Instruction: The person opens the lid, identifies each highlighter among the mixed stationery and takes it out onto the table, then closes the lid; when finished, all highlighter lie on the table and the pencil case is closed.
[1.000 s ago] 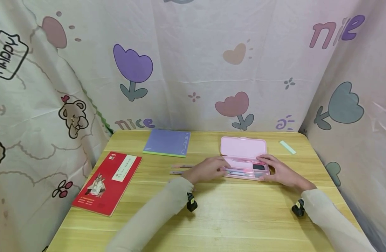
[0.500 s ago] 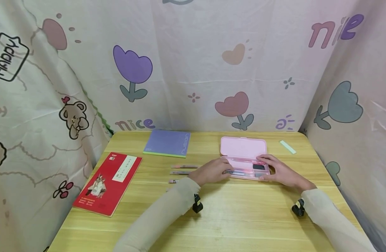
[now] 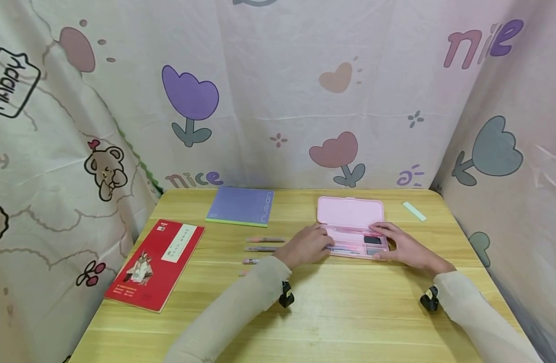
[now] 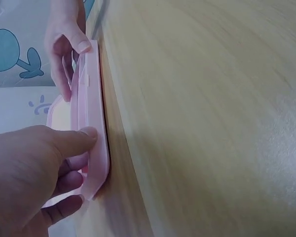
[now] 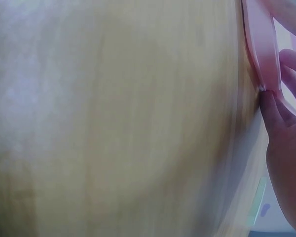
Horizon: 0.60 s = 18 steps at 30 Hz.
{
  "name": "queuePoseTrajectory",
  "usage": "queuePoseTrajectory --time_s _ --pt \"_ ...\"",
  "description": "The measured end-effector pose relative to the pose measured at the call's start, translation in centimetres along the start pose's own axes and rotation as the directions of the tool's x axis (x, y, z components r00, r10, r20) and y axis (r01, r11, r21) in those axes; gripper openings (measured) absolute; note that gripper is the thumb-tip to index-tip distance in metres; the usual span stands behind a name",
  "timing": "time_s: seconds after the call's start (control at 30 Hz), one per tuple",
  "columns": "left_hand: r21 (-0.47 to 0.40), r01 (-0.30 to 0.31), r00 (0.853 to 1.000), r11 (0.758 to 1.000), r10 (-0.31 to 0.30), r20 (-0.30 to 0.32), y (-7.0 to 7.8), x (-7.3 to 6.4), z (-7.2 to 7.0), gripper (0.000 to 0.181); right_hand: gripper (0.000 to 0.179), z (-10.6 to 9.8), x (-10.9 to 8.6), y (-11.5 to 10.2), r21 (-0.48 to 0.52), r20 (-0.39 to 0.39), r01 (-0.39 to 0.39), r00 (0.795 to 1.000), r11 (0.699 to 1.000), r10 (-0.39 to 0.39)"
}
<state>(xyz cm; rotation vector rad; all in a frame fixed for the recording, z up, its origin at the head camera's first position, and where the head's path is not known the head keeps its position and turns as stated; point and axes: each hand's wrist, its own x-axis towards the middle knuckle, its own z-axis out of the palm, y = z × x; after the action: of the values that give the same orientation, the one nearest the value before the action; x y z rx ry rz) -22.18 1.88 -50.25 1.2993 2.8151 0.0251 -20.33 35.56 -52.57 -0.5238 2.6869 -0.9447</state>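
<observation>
A pink pencil case (image 3: 350, 212) lies with its lid raised at the table's back right, pens and a dark block (image 3: 372, 240) inside. My left hand (image 3: 307, 246) is at its left end. In the left wrist view, that hand's thumb lies on the front wall (image 4: 94, 118) and its fingers curl over the inside. A light blue pen (image 3: 344, 249) lies in the front compartment, its left end hidden by the hand. My right hand (image 3: 407, 247) holds the case's right end, thumb at the front corner and fingers across the rear edge.
Several pens (image 3: 265, 240) lie in a column left of the case, partly behind my left sleeve. A purple notebook (image 3: 241, 206) is at the back left, and a red booklet (image 3: 155, 264) nearer. A pale green strip (image 3: 414, 212) lies at the back right.
My left hand has moved right and then slightly back left, with the light blue pen now lower in the front compartment. More loose pens show beside the sleeve. My right hand stays put.
</observation>
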Motion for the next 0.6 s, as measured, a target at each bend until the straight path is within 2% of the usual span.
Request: queuePoseTrajectory --time_s 0.17,0.27,0.47,0.6 --pt "0.017 0.057 0.997 0.998 -0.058 0.044 0.6 -0.1 -0.5 0.027 0.089 -0.1 0.0 0.0 0.006 0.002 -0.005 1.0 1.0 0.005" --pt "0.084 0.081 0.993 0.993 -0.087 0.074 1.1 -0.1 -0.5 0.03 0.089 -0.1 0.1 0.0 0.01 0.003 -0.002 1.0 1.0 0.002" --pt "0.248 0.107 0.985 0.963 -0.136 0.106 3.0 -0.4 -0.4 0.035 0.088 0.0 0.1 0.1 0.004 0.0 0.002 1.0 1.0 -0.002" --pt "0.291 0.117 0.983 0.949 -0.153 0.102 3.8 -0.8 -0.5 0.035 0.088 0.0 0.1 -0.1 0.005 0.001 -0.005 1.0 1.0 0.005"
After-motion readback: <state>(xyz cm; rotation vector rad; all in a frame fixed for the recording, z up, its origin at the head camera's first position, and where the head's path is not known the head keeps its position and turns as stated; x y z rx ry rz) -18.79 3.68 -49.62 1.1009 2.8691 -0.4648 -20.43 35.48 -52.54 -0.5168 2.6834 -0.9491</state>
